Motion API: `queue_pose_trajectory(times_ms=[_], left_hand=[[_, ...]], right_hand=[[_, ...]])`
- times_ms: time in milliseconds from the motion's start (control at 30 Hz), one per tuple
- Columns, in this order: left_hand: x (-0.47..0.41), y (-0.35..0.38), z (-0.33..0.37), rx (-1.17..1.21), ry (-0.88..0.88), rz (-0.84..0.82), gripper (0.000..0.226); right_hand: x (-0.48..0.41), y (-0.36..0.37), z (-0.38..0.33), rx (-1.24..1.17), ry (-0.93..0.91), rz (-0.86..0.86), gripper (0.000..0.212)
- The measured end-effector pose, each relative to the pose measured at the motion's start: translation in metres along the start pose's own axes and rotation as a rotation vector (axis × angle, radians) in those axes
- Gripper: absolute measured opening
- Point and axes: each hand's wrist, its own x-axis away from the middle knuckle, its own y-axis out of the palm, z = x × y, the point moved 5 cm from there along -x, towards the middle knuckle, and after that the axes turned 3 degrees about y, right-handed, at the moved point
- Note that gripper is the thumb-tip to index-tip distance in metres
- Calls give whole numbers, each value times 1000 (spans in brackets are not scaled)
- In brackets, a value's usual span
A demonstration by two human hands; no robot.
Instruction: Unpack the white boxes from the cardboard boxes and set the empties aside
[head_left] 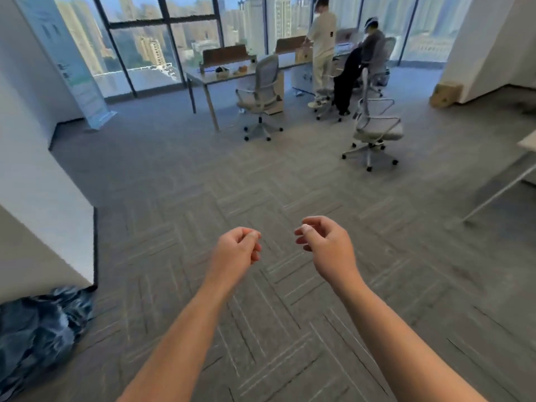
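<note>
Both my arms reach forward over the grey carpet. My left hand (237,250) has loosely curled fingers and holds nothing. My right hand (324,242) is also loosely curled and empty, a short gap apart from the left. A cardboard box (445,94) stands on the floor at the far right, by a white wall. Another cardboard box (304,55) sits on the far desk in front of a standing person. No white boxes are visible.
A long desk (220,76) with office chairs (261,94) stands by the windows, with two people (322,47) at it. A dark plastic bag (37,329) lies at the lower left beside a white wall. A table leg (499,190) slants in at the right.
</note>
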Motion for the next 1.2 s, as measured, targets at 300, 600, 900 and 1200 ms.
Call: queue_pose_trajectory(times_ms=[300, 600, 900, 1200], left_hand=[[-100, 268, 67, 42, 96, -380, 18], [-247, 487, 144, 143, 144, -596, 17], [-331, 706, 231, 102, 204, -813, 16], [-408, 924, 297, 32, 247, -841, 17]], right_hand=[[-98, -227, 58, -28, 99, 419, 16], [-271, -387, 49, 31, 113, 649, 16], [-391, -551, 44, -10, 123, 877, 15], [-543, -735, 74, -68, 114, 924, 12]])
